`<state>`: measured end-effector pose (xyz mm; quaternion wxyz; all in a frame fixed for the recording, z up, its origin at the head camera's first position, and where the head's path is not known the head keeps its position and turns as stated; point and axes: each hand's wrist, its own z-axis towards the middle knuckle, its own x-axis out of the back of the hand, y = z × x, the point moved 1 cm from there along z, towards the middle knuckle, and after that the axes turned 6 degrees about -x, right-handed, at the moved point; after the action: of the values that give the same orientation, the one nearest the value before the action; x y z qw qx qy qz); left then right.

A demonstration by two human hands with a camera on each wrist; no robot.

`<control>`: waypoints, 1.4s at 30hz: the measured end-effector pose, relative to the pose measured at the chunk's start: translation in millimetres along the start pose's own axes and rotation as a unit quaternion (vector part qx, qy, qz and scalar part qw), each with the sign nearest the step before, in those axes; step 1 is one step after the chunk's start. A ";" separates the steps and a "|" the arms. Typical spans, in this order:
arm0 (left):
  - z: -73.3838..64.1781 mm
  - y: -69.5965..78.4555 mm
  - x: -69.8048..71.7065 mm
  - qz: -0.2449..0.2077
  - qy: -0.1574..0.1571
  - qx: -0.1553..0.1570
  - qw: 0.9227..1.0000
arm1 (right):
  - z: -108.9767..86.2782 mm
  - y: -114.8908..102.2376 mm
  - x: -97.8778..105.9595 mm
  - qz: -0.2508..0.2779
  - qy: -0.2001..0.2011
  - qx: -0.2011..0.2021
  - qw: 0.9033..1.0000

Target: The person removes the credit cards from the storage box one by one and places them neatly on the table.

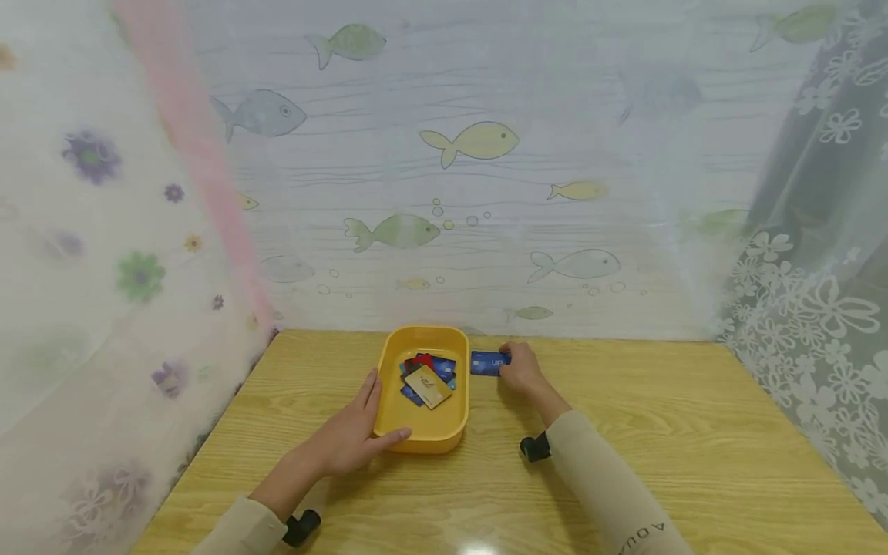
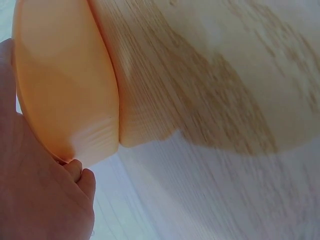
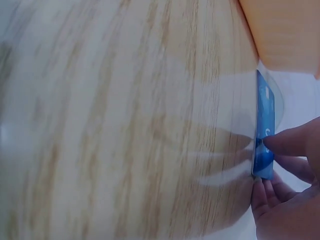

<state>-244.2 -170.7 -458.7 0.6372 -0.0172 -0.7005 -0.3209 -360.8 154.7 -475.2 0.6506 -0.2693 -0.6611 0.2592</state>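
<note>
In the head view a yellow plastic bin (image 1: pixel 422 443) stands on the table with several bank-style cards in it, a gold card (image 1: pixel 428 386) on top and blue, red and dark ones beneath. My left hand (image 1: pixel 350 432) holds the bin's near left corner, thumb along the near rim and fingers along the left side. Just right of the bin, my right hand (image 1: pixel 523 370) pinches the right end of a blue card (image 1: pixel 485 363) marked "VIP". The right wrist view shows this card (image 3: pixel 266 117) low by the tabletop, with thumb and fingers at one end.
The wood-grain table (image 1: pixel 624 432) ends at a fish-printed curtain (image 1: pixel 479 193) close behind the bin. Floral sheer fabric hangs at the left (image 1: pixel 104 308) and right. A dark wrist camera (image 1: pixel 535 448) sits under the right sleeve, another (image 1: pixel 302 528) under the left.
</note>
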 end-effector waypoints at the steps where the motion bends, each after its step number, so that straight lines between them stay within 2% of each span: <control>1: 0.1 0.1 0.1 -0.001 0.001 0.000 1.000 | 0.2 -0.1 -0.1 -0.002 0.000 0.001 1.000; 14: 0.6 -0.7 -0.6 0.002 0.001 -0.005 1.000 | -1.9 0.4 0.0 -0.039 0.011 0.020 0.999; 25: 0.1 1.0 0.3 -0.002 0.003 -0.002 1.000 | -2.2 -0.2 -0.6 -0.050 0.011 0.018 0.999; 36: 1.1 3.0 2.4 0.000 0.003 -0.008 1.000 | -8.3 -0.8 5.3 -0.017 0.001 0.005 1.000; 42: 0.8 1.7 1.6 0.000 0.004 -0.007 1.000 | -17.2 -0.9 13.7 -0.020 -0.011 0.016 1.000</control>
<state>-244.5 -169.6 -456.6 0.6396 -0.0199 -0.6959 -0.3260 -343.8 163.4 -464.4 0.6528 -0.2431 -0.6689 0.2596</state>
